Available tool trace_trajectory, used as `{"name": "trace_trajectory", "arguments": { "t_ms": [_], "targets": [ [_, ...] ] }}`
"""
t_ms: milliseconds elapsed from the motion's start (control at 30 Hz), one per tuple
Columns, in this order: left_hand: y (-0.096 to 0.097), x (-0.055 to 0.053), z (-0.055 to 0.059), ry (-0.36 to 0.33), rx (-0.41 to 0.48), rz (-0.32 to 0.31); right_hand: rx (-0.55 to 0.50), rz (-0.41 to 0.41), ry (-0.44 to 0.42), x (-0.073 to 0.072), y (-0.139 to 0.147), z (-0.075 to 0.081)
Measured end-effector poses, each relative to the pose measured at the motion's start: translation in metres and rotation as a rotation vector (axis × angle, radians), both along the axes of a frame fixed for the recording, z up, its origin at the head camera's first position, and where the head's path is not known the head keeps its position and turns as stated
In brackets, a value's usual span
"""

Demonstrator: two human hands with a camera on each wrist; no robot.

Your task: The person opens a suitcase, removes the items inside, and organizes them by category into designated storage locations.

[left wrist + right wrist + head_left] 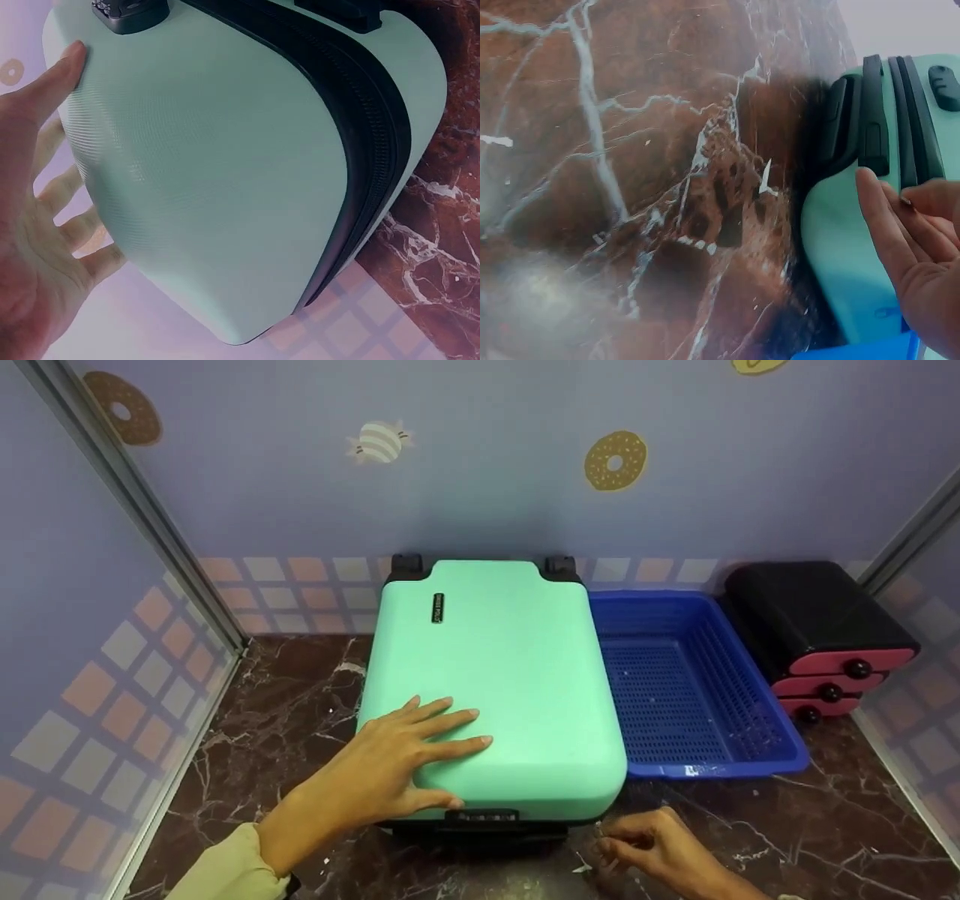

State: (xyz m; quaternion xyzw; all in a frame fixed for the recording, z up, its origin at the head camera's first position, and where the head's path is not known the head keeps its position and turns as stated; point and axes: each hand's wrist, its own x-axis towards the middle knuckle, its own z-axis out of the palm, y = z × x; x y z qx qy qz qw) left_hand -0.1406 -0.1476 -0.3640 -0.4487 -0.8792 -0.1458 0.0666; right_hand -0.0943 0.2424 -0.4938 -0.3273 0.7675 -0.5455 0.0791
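Note:
A mint-green hard-shell suitcase (510, 675) lies flat, its wheels toward the wall and its handle side toward me. My left hand (409, 757) rests on the near left of the lid with fingers spread, thumb beside the black combination lock (491, 815). The left wrist view shows the black zipper (367, 142) running round the corner. At the near right corner, my right hand (649, 844) pinches a small zipper pull, mostly hidden by the fingers. In the right wrist view, those fingertips (866, 180) are at the zipper band, close to the black carry handle (874, 120).
A blue perforated basket (720, 769) stands right of the suitcase. Beyond it is a black box with pink drawers (840, 664). Small white scraps lie on the dark marbled surface (277, 735). Patterned walls (495, 472) enclose the back and sides.

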Motion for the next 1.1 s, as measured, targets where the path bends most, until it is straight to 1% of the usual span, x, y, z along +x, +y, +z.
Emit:
{"name": "trace_trajectory", "arguments": {
  "t_ms": [100, 233, 367, 467, 633, 700, 800, 867, 900, 967, 1033, 1067, 1100],
  "targets": [
    [0.002, 0.0, 0.0, -0.002, -0.001, 0.001, -0.005, 0.047, 0.053, 0.0, -0.008, -0.002],
    [0.005, 0.001, -0.001, -0.015, -0.006, 0.007, -0.016, 0.083, 0.053, 0.002, -0.021, -0.003],
    [0.006, 0.001, -0.003, -0.027, -0.006, 0.005, -0.014, 0.084, 0.064, 0.003, -0.035, -0.004],
    [0.006, 0.0, -0.004, -0.026, -0.004, 0.002, -0.01, 0.071, 0.041, 0.004, -0.044, -0.003],
    [0.006, -0.002, -0.003, -0.023, -0.003, -0.003, -0.021, 0.056, -0.071, 0.006, -0.056, 0.0],
    [0.005, -0.002, -0.003, -0.027, -0.004, -0.002, -0.024, 0.048, -0.094, 0.007, -0.06, 0.0],
    [0.002, -0.001, -0.003, -0.02, -0.008, 0.0, -0.025, 0.046, -0.097, 0.01, -0.067, -0.001],
    [0.001, 0.0, -0.003, -0.014, -0.008, 0.003, -0.024, 0.051, -0.059, 0.01, -0.07, -0.002],
    [0.0, 0.0, -0.003, -0.009, -0.009, 0.004, -0.015, 0.054, -0.026, 0.01, -0.072, -0.002],
    [0.0, 0.0, -0.003, -0.008, -0.007, 0.006, 0.017, 0.055, 0.072, 0.009, -0.073, -0.002],
    [-0.001, 0.001, -0.004, 0.003, -0.005, 0.009, 0.061, 0.057, 0.136, 0.007, -0.074, 0.0],
    [-0.001, 0.002, -0.005, 0.023, 0.0, 0.009, 0.096, 0.063, 0.144, 0.006, -0.073, 0.003],
    [0.0, 0.004, -0.007, 0.053, 0.012, 0.007, 0.137, 0.074, 0.128, 0.005, -0.072, 0.008]
  ]
}}
